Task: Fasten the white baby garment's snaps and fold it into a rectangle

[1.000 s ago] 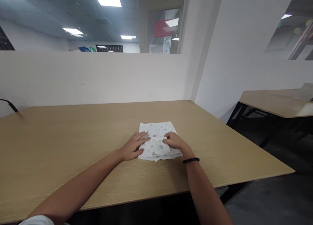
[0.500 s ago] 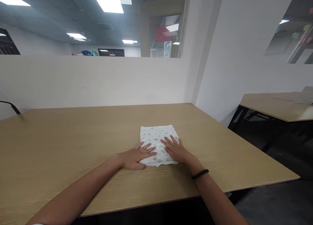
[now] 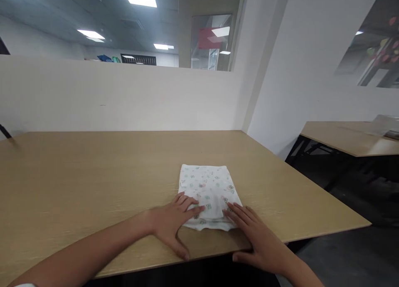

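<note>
A white cloth (image 3: 208,185) with small green and pink printed figures lies folded into a rough rectangle near the front edge of the table. Its near edge is slightly wavy, with a lower layer showing past the top one. My left hand (image 3: 174,224) rests over the cloth's near left corner, fingers spread and thumb pointing toward the table edge. On the near right corner, the fingertips of my right hand (image 3: 254,233) touch the fabric, with the thumb stretched apart. Neither hand grips the cloth.
The wooden table (image 3: 109,166) runs back to a white wall (image 3: 162,100) with a window opening above it. Another table (image 3: 339,135) stands at the right, beyond a gap. A dark thin object (image 3: 5,131) shows at the far left edge.
Both hands have drawn back toward the near edge of the cloth, the right one farther. The cloth appears closer to me, and the camera view has shifted slightly.
</note>
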Tool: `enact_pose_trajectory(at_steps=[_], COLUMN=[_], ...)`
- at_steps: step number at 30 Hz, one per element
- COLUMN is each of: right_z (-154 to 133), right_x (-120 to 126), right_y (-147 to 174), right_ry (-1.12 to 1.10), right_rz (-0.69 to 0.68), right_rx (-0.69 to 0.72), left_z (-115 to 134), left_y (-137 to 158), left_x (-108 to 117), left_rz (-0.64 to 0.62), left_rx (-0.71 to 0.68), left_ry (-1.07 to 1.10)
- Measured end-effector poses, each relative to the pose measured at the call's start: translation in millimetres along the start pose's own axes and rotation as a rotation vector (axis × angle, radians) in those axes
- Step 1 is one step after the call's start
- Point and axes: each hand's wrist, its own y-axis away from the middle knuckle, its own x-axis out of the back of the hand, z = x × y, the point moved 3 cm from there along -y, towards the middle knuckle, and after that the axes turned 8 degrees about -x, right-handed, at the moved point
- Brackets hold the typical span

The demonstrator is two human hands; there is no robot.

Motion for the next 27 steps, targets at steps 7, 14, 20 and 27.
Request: enact_pose_trajectory(at_steps=[7,14,20,27], right_z=[-9,3,6,1], right_x=[-13,0,0,25], right_y=[41,35,21,-5], right_ry=[0.055,-0.395,-0.686,-0.788], right_rz=[0.259,0.344,0.389,0.441], right_rx=[0.193,0.005,-0.244,-0.231], left_z=[46,46,30,2], left_y=[23,31,34,29], left_x=[-21,-9,4,12], left_rz=[0.060,0.168,0.272,0.446], left_rx=[-0.034,-0.223,-0.314,0.005], left_ry=[-0.064,0.090,0.191,0.467])
